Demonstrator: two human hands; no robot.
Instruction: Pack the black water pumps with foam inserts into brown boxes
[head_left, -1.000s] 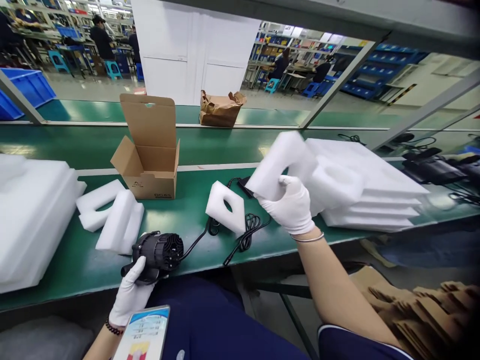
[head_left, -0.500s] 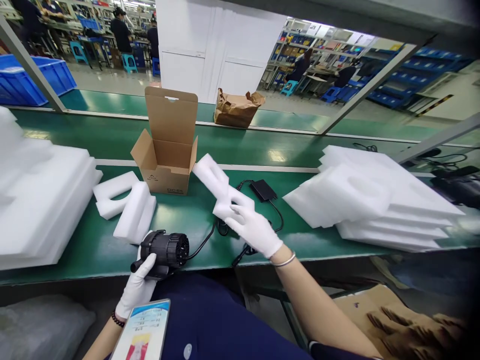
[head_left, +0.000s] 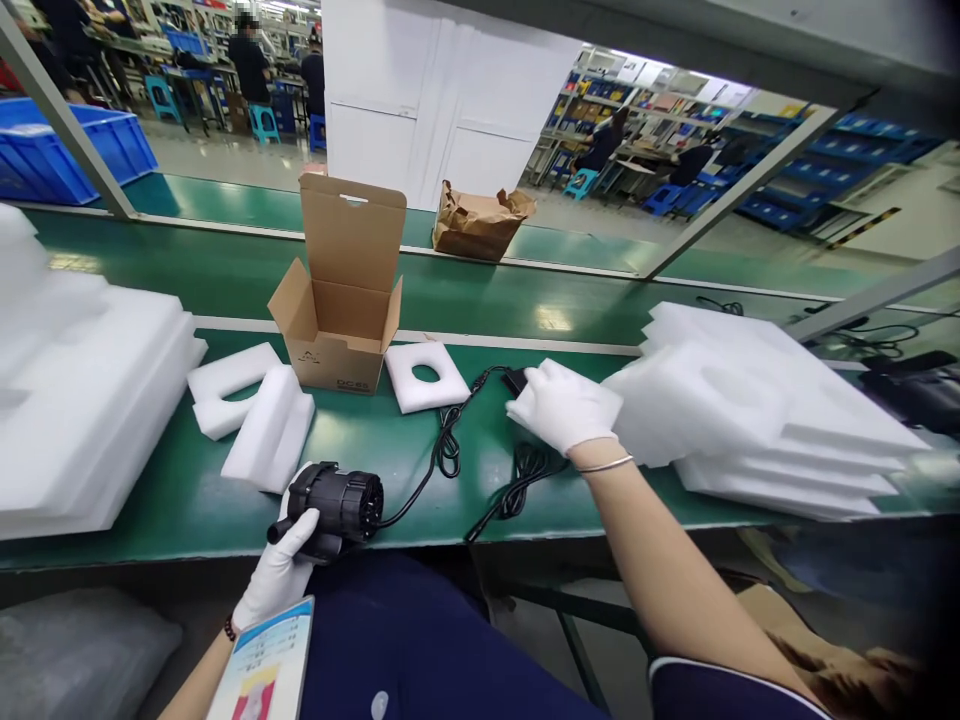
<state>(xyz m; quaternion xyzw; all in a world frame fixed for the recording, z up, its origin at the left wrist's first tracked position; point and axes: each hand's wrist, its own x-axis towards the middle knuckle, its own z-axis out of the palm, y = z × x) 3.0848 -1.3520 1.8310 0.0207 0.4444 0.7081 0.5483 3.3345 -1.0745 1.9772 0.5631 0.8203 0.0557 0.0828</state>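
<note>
At the front edge of the bench my gloved left hand (head_left: 281, 565) is wrapped around a black pump (head_left: 337, 500), whose ribbed end points right. A black cable leads from the pump into a looped bundle (head_left: 447, 450). My gloved right hand (head_left: 562, 405) is closed over a white foam piece (head_left: 611, 400), mostly covered by the hand. Just beside its fingertips a corner of a black power adapter (head_left: 515, 381) shows. A square foam pad with a round hole (head_left: 405, 388) lies left of that hand. Below the right hand rests a coiled black power cord (head_left: 517, 485).
An open cardboard box (head_left: 330, 355) stands behind the pump, with foam inserts (head_left: 281, 430) to its left. Large foam stacks flank the bench at left (head_left: 90, 400) and right (head_left: 780, 420). A crumpled paper bag (head_left: 480, 225) and a blue bin (head_left: 75, 150) stand farther back.
My right hand has moved right, to the power adapter. The two foam pieces that were together are apart, one lying flat near the box. My left hand still holds the pump.
</note>
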